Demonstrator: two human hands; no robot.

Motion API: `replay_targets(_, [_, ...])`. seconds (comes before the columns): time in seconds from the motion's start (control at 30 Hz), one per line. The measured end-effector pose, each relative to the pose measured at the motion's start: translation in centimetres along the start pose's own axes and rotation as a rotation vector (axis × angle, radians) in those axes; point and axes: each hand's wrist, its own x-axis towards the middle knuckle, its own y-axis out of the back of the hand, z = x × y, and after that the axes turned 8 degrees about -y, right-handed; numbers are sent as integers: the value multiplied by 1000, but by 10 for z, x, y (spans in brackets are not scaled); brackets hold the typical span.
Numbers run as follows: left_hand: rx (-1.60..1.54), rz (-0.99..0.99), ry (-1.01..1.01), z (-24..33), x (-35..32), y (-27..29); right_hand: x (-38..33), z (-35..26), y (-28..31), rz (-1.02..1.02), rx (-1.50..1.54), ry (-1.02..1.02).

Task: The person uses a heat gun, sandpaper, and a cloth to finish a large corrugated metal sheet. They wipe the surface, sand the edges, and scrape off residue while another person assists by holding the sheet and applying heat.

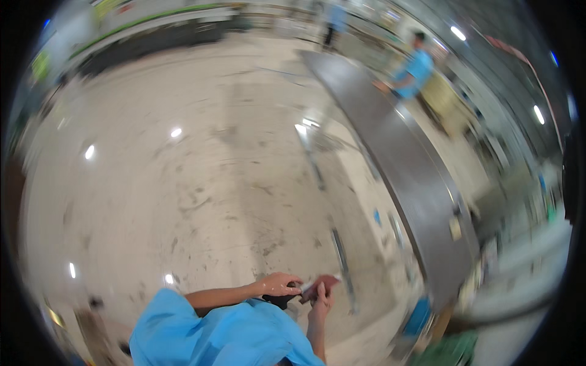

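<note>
Head view: the job looked only part done, I would guess; getting hold of the red-brown piece [328, 283] was done, and whatever it was for seemed left to do.
Floor [134, 207]: big, pale and shiny, with dark marks all over.
Long table [394, 146]: brown and flat, off to the right, well apart from both hands.
Other worker [416, 70]: in blue, stood at the table's far side.
Blue shirt [226, 335]: the person's own, low in the picture.
Left hand [281, 284]: fingers bent and close together, by a black thing [282, 301]; I cannot tell if they held it.
Right hand [321, 300]: thumb and fingers pinched the red-brown piece.
Red-brown piece: up in front of the shirt, above the floor; it looked thin and flat, tilted, dull red on top and paler low down, too blurry to tell more.
</note>
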Motion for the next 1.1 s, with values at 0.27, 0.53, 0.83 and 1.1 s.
replay_targets(0.27, [-116,566,345,-67,12,34,136,-77,-59,-259,-434,73])
replay_targets(0.53, [-213,1121,810,-113,10,-12,319,-207,-188,-568,-515,125])
replay_targets(0.83, [-134,1455,1105,-166,91,78,579,-344,-363,-644,-525,183])
replay_targets(1.1, [50,1523,985,-259,261,369,794,-482,-573,-821,-469,187])
